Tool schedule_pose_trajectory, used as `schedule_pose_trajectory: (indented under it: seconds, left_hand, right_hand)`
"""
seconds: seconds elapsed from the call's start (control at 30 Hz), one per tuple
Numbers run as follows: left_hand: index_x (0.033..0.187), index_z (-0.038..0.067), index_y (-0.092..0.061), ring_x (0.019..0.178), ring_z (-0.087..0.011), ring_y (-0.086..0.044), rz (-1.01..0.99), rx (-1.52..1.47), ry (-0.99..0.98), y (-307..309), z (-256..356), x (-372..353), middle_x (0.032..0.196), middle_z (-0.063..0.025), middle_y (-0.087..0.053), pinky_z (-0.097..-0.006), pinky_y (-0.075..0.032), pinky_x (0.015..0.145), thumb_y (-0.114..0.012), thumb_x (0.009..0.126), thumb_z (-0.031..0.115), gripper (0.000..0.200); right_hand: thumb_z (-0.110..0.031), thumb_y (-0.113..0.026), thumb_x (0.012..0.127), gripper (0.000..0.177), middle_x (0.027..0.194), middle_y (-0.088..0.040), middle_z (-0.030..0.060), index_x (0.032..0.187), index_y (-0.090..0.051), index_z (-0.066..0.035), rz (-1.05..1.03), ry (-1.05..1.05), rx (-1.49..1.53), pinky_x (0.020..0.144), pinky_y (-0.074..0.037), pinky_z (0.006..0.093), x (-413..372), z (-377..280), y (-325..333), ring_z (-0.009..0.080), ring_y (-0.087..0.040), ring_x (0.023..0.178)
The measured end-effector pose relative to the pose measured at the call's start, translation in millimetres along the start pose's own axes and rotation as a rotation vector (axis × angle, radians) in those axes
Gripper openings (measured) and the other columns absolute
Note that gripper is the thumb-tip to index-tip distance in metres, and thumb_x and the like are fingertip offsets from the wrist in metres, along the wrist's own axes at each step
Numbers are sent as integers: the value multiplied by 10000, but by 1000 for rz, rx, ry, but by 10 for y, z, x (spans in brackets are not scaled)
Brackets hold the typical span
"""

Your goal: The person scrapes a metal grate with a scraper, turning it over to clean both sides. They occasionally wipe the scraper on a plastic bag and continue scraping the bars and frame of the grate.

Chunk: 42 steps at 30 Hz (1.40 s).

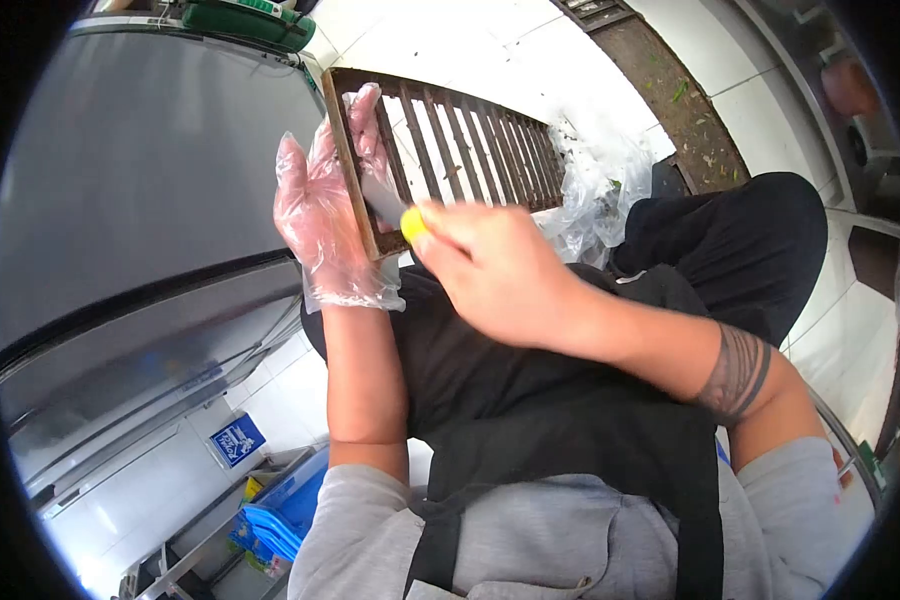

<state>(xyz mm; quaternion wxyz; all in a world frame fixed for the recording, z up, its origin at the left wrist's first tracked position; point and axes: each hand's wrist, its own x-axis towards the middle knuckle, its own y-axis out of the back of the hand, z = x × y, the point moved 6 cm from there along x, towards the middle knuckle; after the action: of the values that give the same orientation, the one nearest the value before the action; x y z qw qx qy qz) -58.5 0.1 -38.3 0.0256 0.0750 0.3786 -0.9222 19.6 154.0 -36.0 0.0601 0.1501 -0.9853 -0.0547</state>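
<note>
My left hand, in a clear plastic glove, grips the near end of a rusty brown drain grate. Some of its fingers show through the end of the frame. The grate is tilted up, its bars running away to the right. My bare right hand is closed around a scraper with a yellow handle. Its flat grey blade lies against the inside of the grate's end bar, close to the gloved palm. Motion blurs the right hand a little.
Crumpled clear plastic lies at the grate's far end. Beyond it, an uncovered floor channel holds dirt and leaf scraps. A grey metal cabinet stands close on the left. Blue plastic containers are at lower left. Dark specks dot the white tiles.
</note>
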Motion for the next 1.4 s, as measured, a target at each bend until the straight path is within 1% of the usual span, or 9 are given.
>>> schedule_pose_trajectory:
  seconds: [0.2, 0.4, 0.47, 0.5, 0.67, 0.73, 1.0, 1.2, 1.4]
  left_hand:
    - [1497, -144, -441, 1128, -308, -621, -12, -5, 34, -91, -84, -66, 1512, -344, -523, -364, -502, 976, -431, 1105, 477, 735]
    - [1498, -135, -435, 1236, -313, -605, 43, -74, 37, 103, -18, 4, 1543, -323, -502, -390, -507, 1062, -438, 1096, 525, 773]
    - [1493, -149, -424, 1377, -335, -546, -227, -202, 145, 89, -55, 36, 1550, -345, -479, -412, -492, 1112, -439, 1096, 518, 776]
    - [1498, -146, -421, 1462, -343, -484, -39, 39, 27, -19, -39, 2, 1551, -354, -471, -409, -525, 1094, -437, 1097, 514, 772]
    - [1492, -187, -389, 1436, -373, -508, -19, -5, -33, 37, -11, -22, 1524, -394, -472, -389, -575, 1054, -447, 1102, 502, 794]
    - [1483, -213, -370, 1431, -402, -514, -31, -106, 18, 20, -38, -19, 1492, -421, -483, -399, -545, 1113, -462, 1104, 489, 804]
    - [1501, -218, -351, 1411, -399, -532, -23, -5, -20, 53, -35, -19, 1506, -431, -461, -410, -479, 1182, -519, 1075, 530, 878]
    - [1508, -188, -386, 1338, -373, -599, -19, -39, -23, -47, -76, -59, 1497, -402, -502, -341, -527, 1103, -551, 1055, 553, 884]
    - [1451, -133, -537, 961, -168, -640, 56, 378, -85, -75, -104, -73, 1289, -200, -689, -243, -536, 861, -544, 1088, 367, 618]
  right_hand:
    - [-141, -588, 1040, 206, 825, -671, 255, 1001, -665, 46, 212, 75, 52, 681, -540, 469, 424, 6, 70, 436, -690, 791]
    - [-109, -637, 1011, 208, 904, -688, 247, 1106, -690, 68, 150, 78, 29, 720, -550, 461, -61, -3, -15, 415, -706, 829]
    - [-112, -656, 1006, 264, 946, -713, 256, 1172, -698, 88, 110, 35, 23, 779, -568, 446, 9, 15, 33, 415, -718, 874]
    - [-99, -596, 982, 229, 915, -702, 297, 1059, -714, 82, 216, 154, 17, 816, -553, 524, 80, -2, 38, 465, -685, 878]
    - [-127, -628, 979, 260, 935, -716, 287, 1099, -729, 81, 225, 101, 29, 820, -566, 504, -50, -80, 250, 454, -694, 872]
    - [-145, -643, 979, 283, 913, -706, 259, 1151, -729, 62, 35, 0, -37, 797, -572, 492, -190, -37, 199, 433, -703, 854]
    - [-67, -684, 911, 367, 904, -597, 121, 1269, -714, 6, 42, 142, -268, 683, -548, 434, -343, -98, 217, 321, -651, 801]
    - [-57, -679, 915, 366, 885, -586, 128, 1269, -705, 34, 87, 236, -247, 679, -544, 423, -381, -84, 161, 321, -641, 786]
    - [-55, -652, 931, 251, 891, -595, 159, 1155, -704, 45, 169, 224, -256, 674, -547, 446, -25, -37, 128, 364, -647, 754]
